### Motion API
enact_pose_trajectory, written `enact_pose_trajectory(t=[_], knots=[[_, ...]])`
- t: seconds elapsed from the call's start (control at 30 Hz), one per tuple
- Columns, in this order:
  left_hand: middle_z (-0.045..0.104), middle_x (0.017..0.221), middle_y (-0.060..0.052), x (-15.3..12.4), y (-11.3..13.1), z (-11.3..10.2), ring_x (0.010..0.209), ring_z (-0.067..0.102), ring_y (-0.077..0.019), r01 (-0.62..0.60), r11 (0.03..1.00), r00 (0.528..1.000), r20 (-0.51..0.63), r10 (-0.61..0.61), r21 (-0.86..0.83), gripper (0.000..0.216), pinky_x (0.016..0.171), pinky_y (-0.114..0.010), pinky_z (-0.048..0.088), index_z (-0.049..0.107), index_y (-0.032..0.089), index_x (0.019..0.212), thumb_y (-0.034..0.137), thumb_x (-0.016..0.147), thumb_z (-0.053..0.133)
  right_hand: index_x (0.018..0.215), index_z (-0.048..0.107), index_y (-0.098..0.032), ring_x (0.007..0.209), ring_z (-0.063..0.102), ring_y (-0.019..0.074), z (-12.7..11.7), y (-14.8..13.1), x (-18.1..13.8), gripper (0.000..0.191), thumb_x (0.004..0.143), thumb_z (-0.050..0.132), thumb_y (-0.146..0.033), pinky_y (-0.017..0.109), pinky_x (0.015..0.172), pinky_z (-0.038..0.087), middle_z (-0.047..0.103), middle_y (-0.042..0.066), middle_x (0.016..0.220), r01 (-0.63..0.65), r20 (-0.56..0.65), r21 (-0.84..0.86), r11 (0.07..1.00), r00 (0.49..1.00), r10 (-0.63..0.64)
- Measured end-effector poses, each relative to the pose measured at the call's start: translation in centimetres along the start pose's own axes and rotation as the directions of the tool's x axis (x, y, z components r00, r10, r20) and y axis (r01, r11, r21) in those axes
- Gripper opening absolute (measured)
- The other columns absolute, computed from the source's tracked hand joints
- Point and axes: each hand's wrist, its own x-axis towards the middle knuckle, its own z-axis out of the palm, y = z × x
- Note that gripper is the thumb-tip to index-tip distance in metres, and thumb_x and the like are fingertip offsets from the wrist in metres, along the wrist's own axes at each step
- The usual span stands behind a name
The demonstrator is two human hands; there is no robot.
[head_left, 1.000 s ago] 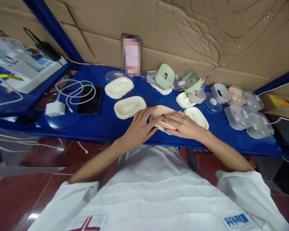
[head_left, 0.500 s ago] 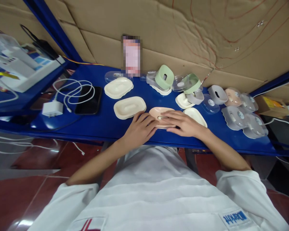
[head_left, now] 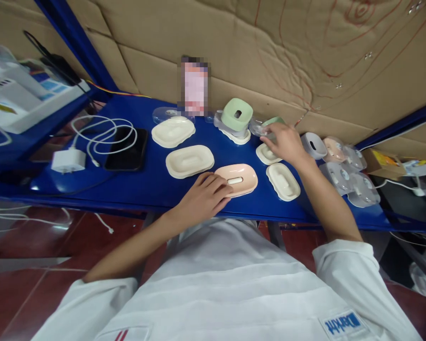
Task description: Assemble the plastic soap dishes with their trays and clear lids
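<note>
My left hand [head_left: 209, 192] curls its fingers around the left end of a peach oval dish [head_left: 246, 173], which lies on the blue table near the front edge. A small cream bar sits in the slot at the dish's middle. My right hand [head_left: 287, 142] reaches over a green rounded cover [head_left: 274, 121], fingers and thumb closed around its near side; the exact grip is partly hidden. Below that hand lies a cream moulded tray [head_left: 268, 154]. Another cream tray [head_left: 284, 182] rests to the right of the peach dish.
Two cream trays [head_left: 190, 161] lie left of centre. A green cover [head_left: 237, 113] sits on a grey piece at the back. Several grey and peach pieces with clear lids [head_left: 364, 189] stand at right. A black phone [head_left: 126, 149] and white charger [head_left: 69, 160] lie at left.
My right hand has left the peach dish and moved back and right to the green cover. My left hand stays at the dish's left end.
</note>
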Motion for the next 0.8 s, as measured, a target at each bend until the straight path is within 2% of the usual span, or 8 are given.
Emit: enact_pose_trajectory(t=[0.1, 0.17, 0.33, 0.4, 0.5, 0.6, 0.73, 0.8], knots=[[0.074, 0.114, -0.009, 0.0, -0.1, 0.1, 0.113, 0.066, -0.0288, -0.004, 1.0, 1.0, -0.01, 0.004, 0.008, 0.015, 0.103, -0.047, 0.051, 0.071, 0.02, 0.118, 0.022, 0.107, 0.061, 0.111, 0.073, -0.021, 0.107, 0.073, 0.0331, -1.0, -0.3, -2.5, 0.027, 0.103, 0.064, -0.045, 0.045, 0.094, 0.054, 0.078, 0.012, 0.115, 0.01, -0.043, 0.159, 0.987, 0.999, -0.003], [0.074, 0.114, -0.009, 0.1, -0.1, 0.2, 0.113, 0.066, -0.0288, -0.013, 1.0, 1.0, -0.018, 0.013, 0.007, 0.015, 0.101, -0.047, 0.051, 0.07, 0.02, 0.118, 0.022, 0.107, 0.061, 0.104, 0.072, -0.022, 0.105, 0.072, 0.033, -0.9, -0.5, -3.3, 0.023, 0.101, 0.068, -0.045, 0.045, 0.094, 0.052, 0.078, 0.01, 0.109, 0.035, -0.018, 0.165, 0.986, 0.999, -0.033], [0.072, 0.114, -0.009, 0.1, -0.2, 0.1, 0.111, 0.065, -0.0278, -0.013, 1.0, 1.0, -0.015, 0.013, -0.016, 0.013, 0.099, -0.045, 0.052, 0.068, 0.018, 0.116, 0.024, 0.108, 0.059, 0.091, 0.068, -0.022, 0.1, 0.069, 0.032, 1.0, -1.0, -2.6, 0.031, 0.097, 0.075, -0.052, 0.045, 0.094, 0.046, 0.073, 0.009, 0.098, 0.082, 0.018, 0.178, 0.981, 0.996, -0.086], [0.071, 0.114, -0.009, 0.0, -0.3, 0.0, 0.111, 0.065, -0.0275, -0.014, 0.999, 1.0, -0.015, 0.013, -0.035, 0.012, 0.099, -0.044, 0.052, 0.067, 0.018, 0.116, 0.024, 0.109, 0.06, 0.088, 0.066, -0.023, 0.098, 0.068, 0.0306, 1.4, -1.2, -2.4, 0.037, 0.099, 0.072, -0.057, 0.046, 0.096, 0.046, 0.07, 0.008, 0.096, 0.106, -0.013, 0.225, 0.969, 0.994, -0.105], [0.071, 0.114, -0.009, 0.0, -0.4, 0.0, 0.111, 0.065, -0.0273, -0.009, 0.998, 1.0, -0.017, 0.008, -0.062, 0.011, 0.099, -0.044, 0.053, 0.066, 0.019, 0.116, 0.024, 0.108, 0.061, 0.089, 0.065, -0.024, 0.1, 0.068, 0.0299, 1.2, -1.5, -2.9, 0.04, 0.103, 0.066, -0.062, 0.048, 0.099, 0.046, 0.07, 0.006, 0.095, 0.113, -0.134, 0.308, 0.945, 0.988, -0.075], [0.07, 0.116, -0.009, -0.1, -0.5, 0.1, 0.112, 0.065, -0.0278, 0.003, 0.996, 1.0, -0.012, -0.004, -0.084, 0.012, 0.1, -0.045, 0.054, 0.066, 0.019, 0.118, 0.023, 0.107, 0.061, 0.092, 0.065, -0.026, 0.1, 0.069, 0.027, 0.8, -1.7, -3.5, 0.04, 0.101, 0.069, -0.065, 0.045, 0.096, 0.051, 0.072, 0.005, 0.099, 0.076, -0.199, 0.476, 0.876, 0.98, 0.022], [0.066, 0.129, -0.015, -0.2, -0.6, 0.2, 0.128, 0.064, -0.032, 0.031, 0.989, 0.999, -0.023, -0.034, -0.147, 0.013, 0.107, -0.05, 0.055, 0.065, 0.019, 0.118, 0.023, 0.106, 0.064, 0.09, 0.066, -0.027, 0.111, 0.074, 0.0282, 1.2, -1.9, -3.7, 0.041, 0.092, 0.081, -0.065, 0.046, 0.101, 0.055, 0.074, 0.003, 0.099, 0.049, -0.125, 0.673, 0.738, 0.991, 0.048], [0.064, 0.134, -0.016, -0.3, -0.7, 0.2, 0.136, 0.061, -0.0339, 0.052, 0.982, 0.998, -0.029, -0.058, -0.181, 0.013, 0.112, -0.054, 0.055, 0.064, 0.019, 0.114, 0.027, 0.105, 0.068, 0.09, 0.067, -0.028, 0.119, 0.074, 0.03, 1.6, -2.3, -3.6, 0.04, 0.09, 0.084, -0.065, 0.048, 0.107, 0.054, 0.074, 0.003, 0.1, 0.05, -0.138, 0.714, 0.698, 0.988, 0.07]])
